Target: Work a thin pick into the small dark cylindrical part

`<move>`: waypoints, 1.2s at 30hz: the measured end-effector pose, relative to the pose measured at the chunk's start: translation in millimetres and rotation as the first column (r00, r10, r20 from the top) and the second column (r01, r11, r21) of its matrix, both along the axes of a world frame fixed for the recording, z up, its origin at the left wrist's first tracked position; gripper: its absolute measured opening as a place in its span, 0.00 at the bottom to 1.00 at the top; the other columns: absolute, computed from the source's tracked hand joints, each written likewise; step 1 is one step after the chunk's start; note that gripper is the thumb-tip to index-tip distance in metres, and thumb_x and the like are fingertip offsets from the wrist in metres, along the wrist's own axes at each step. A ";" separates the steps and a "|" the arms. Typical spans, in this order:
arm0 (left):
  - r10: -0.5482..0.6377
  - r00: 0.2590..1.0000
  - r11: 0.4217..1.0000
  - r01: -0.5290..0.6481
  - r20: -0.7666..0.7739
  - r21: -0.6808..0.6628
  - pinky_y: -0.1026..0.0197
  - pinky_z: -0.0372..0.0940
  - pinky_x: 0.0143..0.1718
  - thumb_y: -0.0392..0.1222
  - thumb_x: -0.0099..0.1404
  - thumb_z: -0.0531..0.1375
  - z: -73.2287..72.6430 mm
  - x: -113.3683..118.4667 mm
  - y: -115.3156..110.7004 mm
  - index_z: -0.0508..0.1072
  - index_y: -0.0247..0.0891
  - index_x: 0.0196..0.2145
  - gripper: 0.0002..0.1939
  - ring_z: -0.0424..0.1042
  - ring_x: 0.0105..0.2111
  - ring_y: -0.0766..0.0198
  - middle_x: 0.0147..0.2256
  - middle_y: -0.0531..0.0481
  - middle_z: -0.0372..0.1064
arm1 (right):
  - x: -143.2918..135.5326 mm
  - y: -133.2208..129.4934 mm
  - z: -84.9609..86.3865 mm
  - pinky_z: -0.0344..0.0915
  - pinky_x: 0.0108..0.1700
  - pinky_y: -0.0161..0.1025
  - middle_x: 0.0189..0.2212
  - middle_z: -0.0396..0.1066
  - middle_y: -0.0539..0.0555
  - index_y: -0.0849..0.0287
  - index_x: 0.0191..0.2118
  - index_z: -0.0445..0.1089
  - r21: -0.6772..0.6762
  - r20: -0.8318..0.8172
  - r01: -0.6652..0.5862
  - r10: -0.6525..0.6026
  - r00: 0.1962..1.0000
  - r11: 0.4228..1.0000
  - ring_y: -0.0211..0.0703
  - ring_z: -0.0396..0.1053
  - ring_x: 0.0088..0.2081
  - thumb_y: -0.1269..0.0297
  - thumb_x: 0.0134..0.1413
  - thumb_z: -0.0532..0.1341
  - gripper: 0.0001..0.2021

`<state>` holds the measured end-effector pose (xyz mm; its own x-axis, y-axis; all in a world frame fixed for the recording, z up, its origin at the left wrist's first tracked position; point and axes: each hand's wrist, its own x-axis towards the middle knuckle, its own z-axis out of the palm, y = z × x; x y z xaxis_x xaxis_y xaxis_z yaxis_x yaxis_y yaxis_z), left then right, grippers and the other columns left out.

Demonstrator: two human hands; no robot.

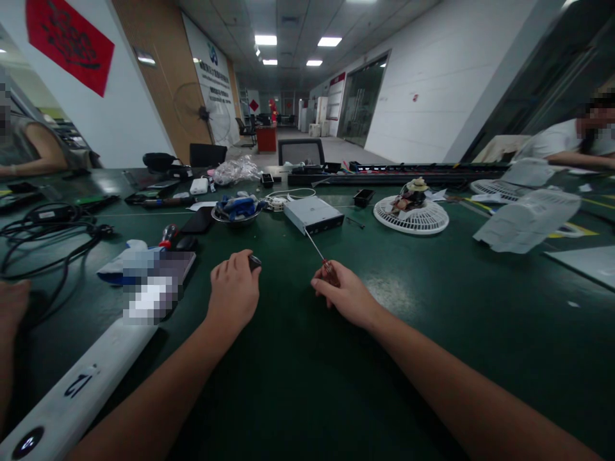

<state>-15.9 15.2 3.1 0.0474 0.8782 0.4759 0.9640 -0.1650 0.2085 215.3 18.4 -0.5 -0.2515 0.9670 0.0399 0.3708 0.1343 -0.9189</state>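
My right hand (pixel 348 293) is closed around the brownish-red handle of a screwdriver (pixel 316 246). The slim metal shaft points up and left, its tip at the near corner of a silver optical drive (pixel 314 212) with a black front; whether it touches cannot be told. My left hand (pixel 235 291) is closed on a small dark rounded object (pixel 254 261), mostly hidden by the fingers. Beyond that hand stands a metal bowl (pixel 235 221) with blue items in it. A thin dark tool (pixel 355 223) lies right of the drive.
At left are a long white device (pixel 79 390), black cables (pixel 48 234), a red-and-black screwdriver (pixel 168 235) and another person's hand (pixel 13 308). A white fan grille (pixel 410 221) bearing parts and a translucent plastic piece (pixel 526 221) sit at right. People sit at both sides.
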 end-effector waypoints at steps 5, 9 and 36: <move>0.216 0.960 0.974 -0.224 -0.176 -0.029 0.36 0.61 0.47 0.42 0.70 0.49 2.1 -22.3 8.4 0.63 0.30 0.52 0.16 0.70 0.46 0.38 0.46 0.30 0.68 | 1.8 -0.6 0.7 0.62 0.29 0.38 0.28 0.67 0.49 0.57 0.37 0.63 0.011 0.045 -0.017 0.017 0.999 1.000 0.39 0.65 0.27 0.58 0.57 0.60 0.09; 0.289 0.933 0.952 -0.303 -0.216 -0.032 0.35 0.63 0.43 0.41 0.70 0.48 3.2 -34.7 10.8 0.64 0.30 0.49 0.15 0.70 0.45 0.37 0.45 0.29 0.69 | 2.8 -0.8 0.6 0.62 0.30 0.38 0.29 0.67 0.49 0.57 0.38 0.62 0.011 0.053 -0.011 0.011 0.999 1.000 0.39 0.65 0.28 0.58 0.57 0.59 0.09; -0.272 0.957 0.955 0.281 0.099 -0.092 0.48 0.64 0.50 0.40 0.67 0.57 -3.0 -14.1 7.4 0.64 0.35 0.52 0.16 0.68 0.48 0.52 0.47 0.41 0.67 | 16.1 1.2 17.4 0.60 0.32 0.37 0.30 0.72 0.52 0.59 0.41 0.72 0.228 0.351 -0.047 -0.037 0.936 0.973 0.39 0.68 0.30 0.62 0.64 0.54 0.11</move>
<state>-30.0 22.6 0.1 0.2590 0.8814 0.3951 0.8617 -0.3957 0.3178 231.4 19.6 17.0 -0.2943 0.9407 0.1686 0.6620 0.3279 -0.6740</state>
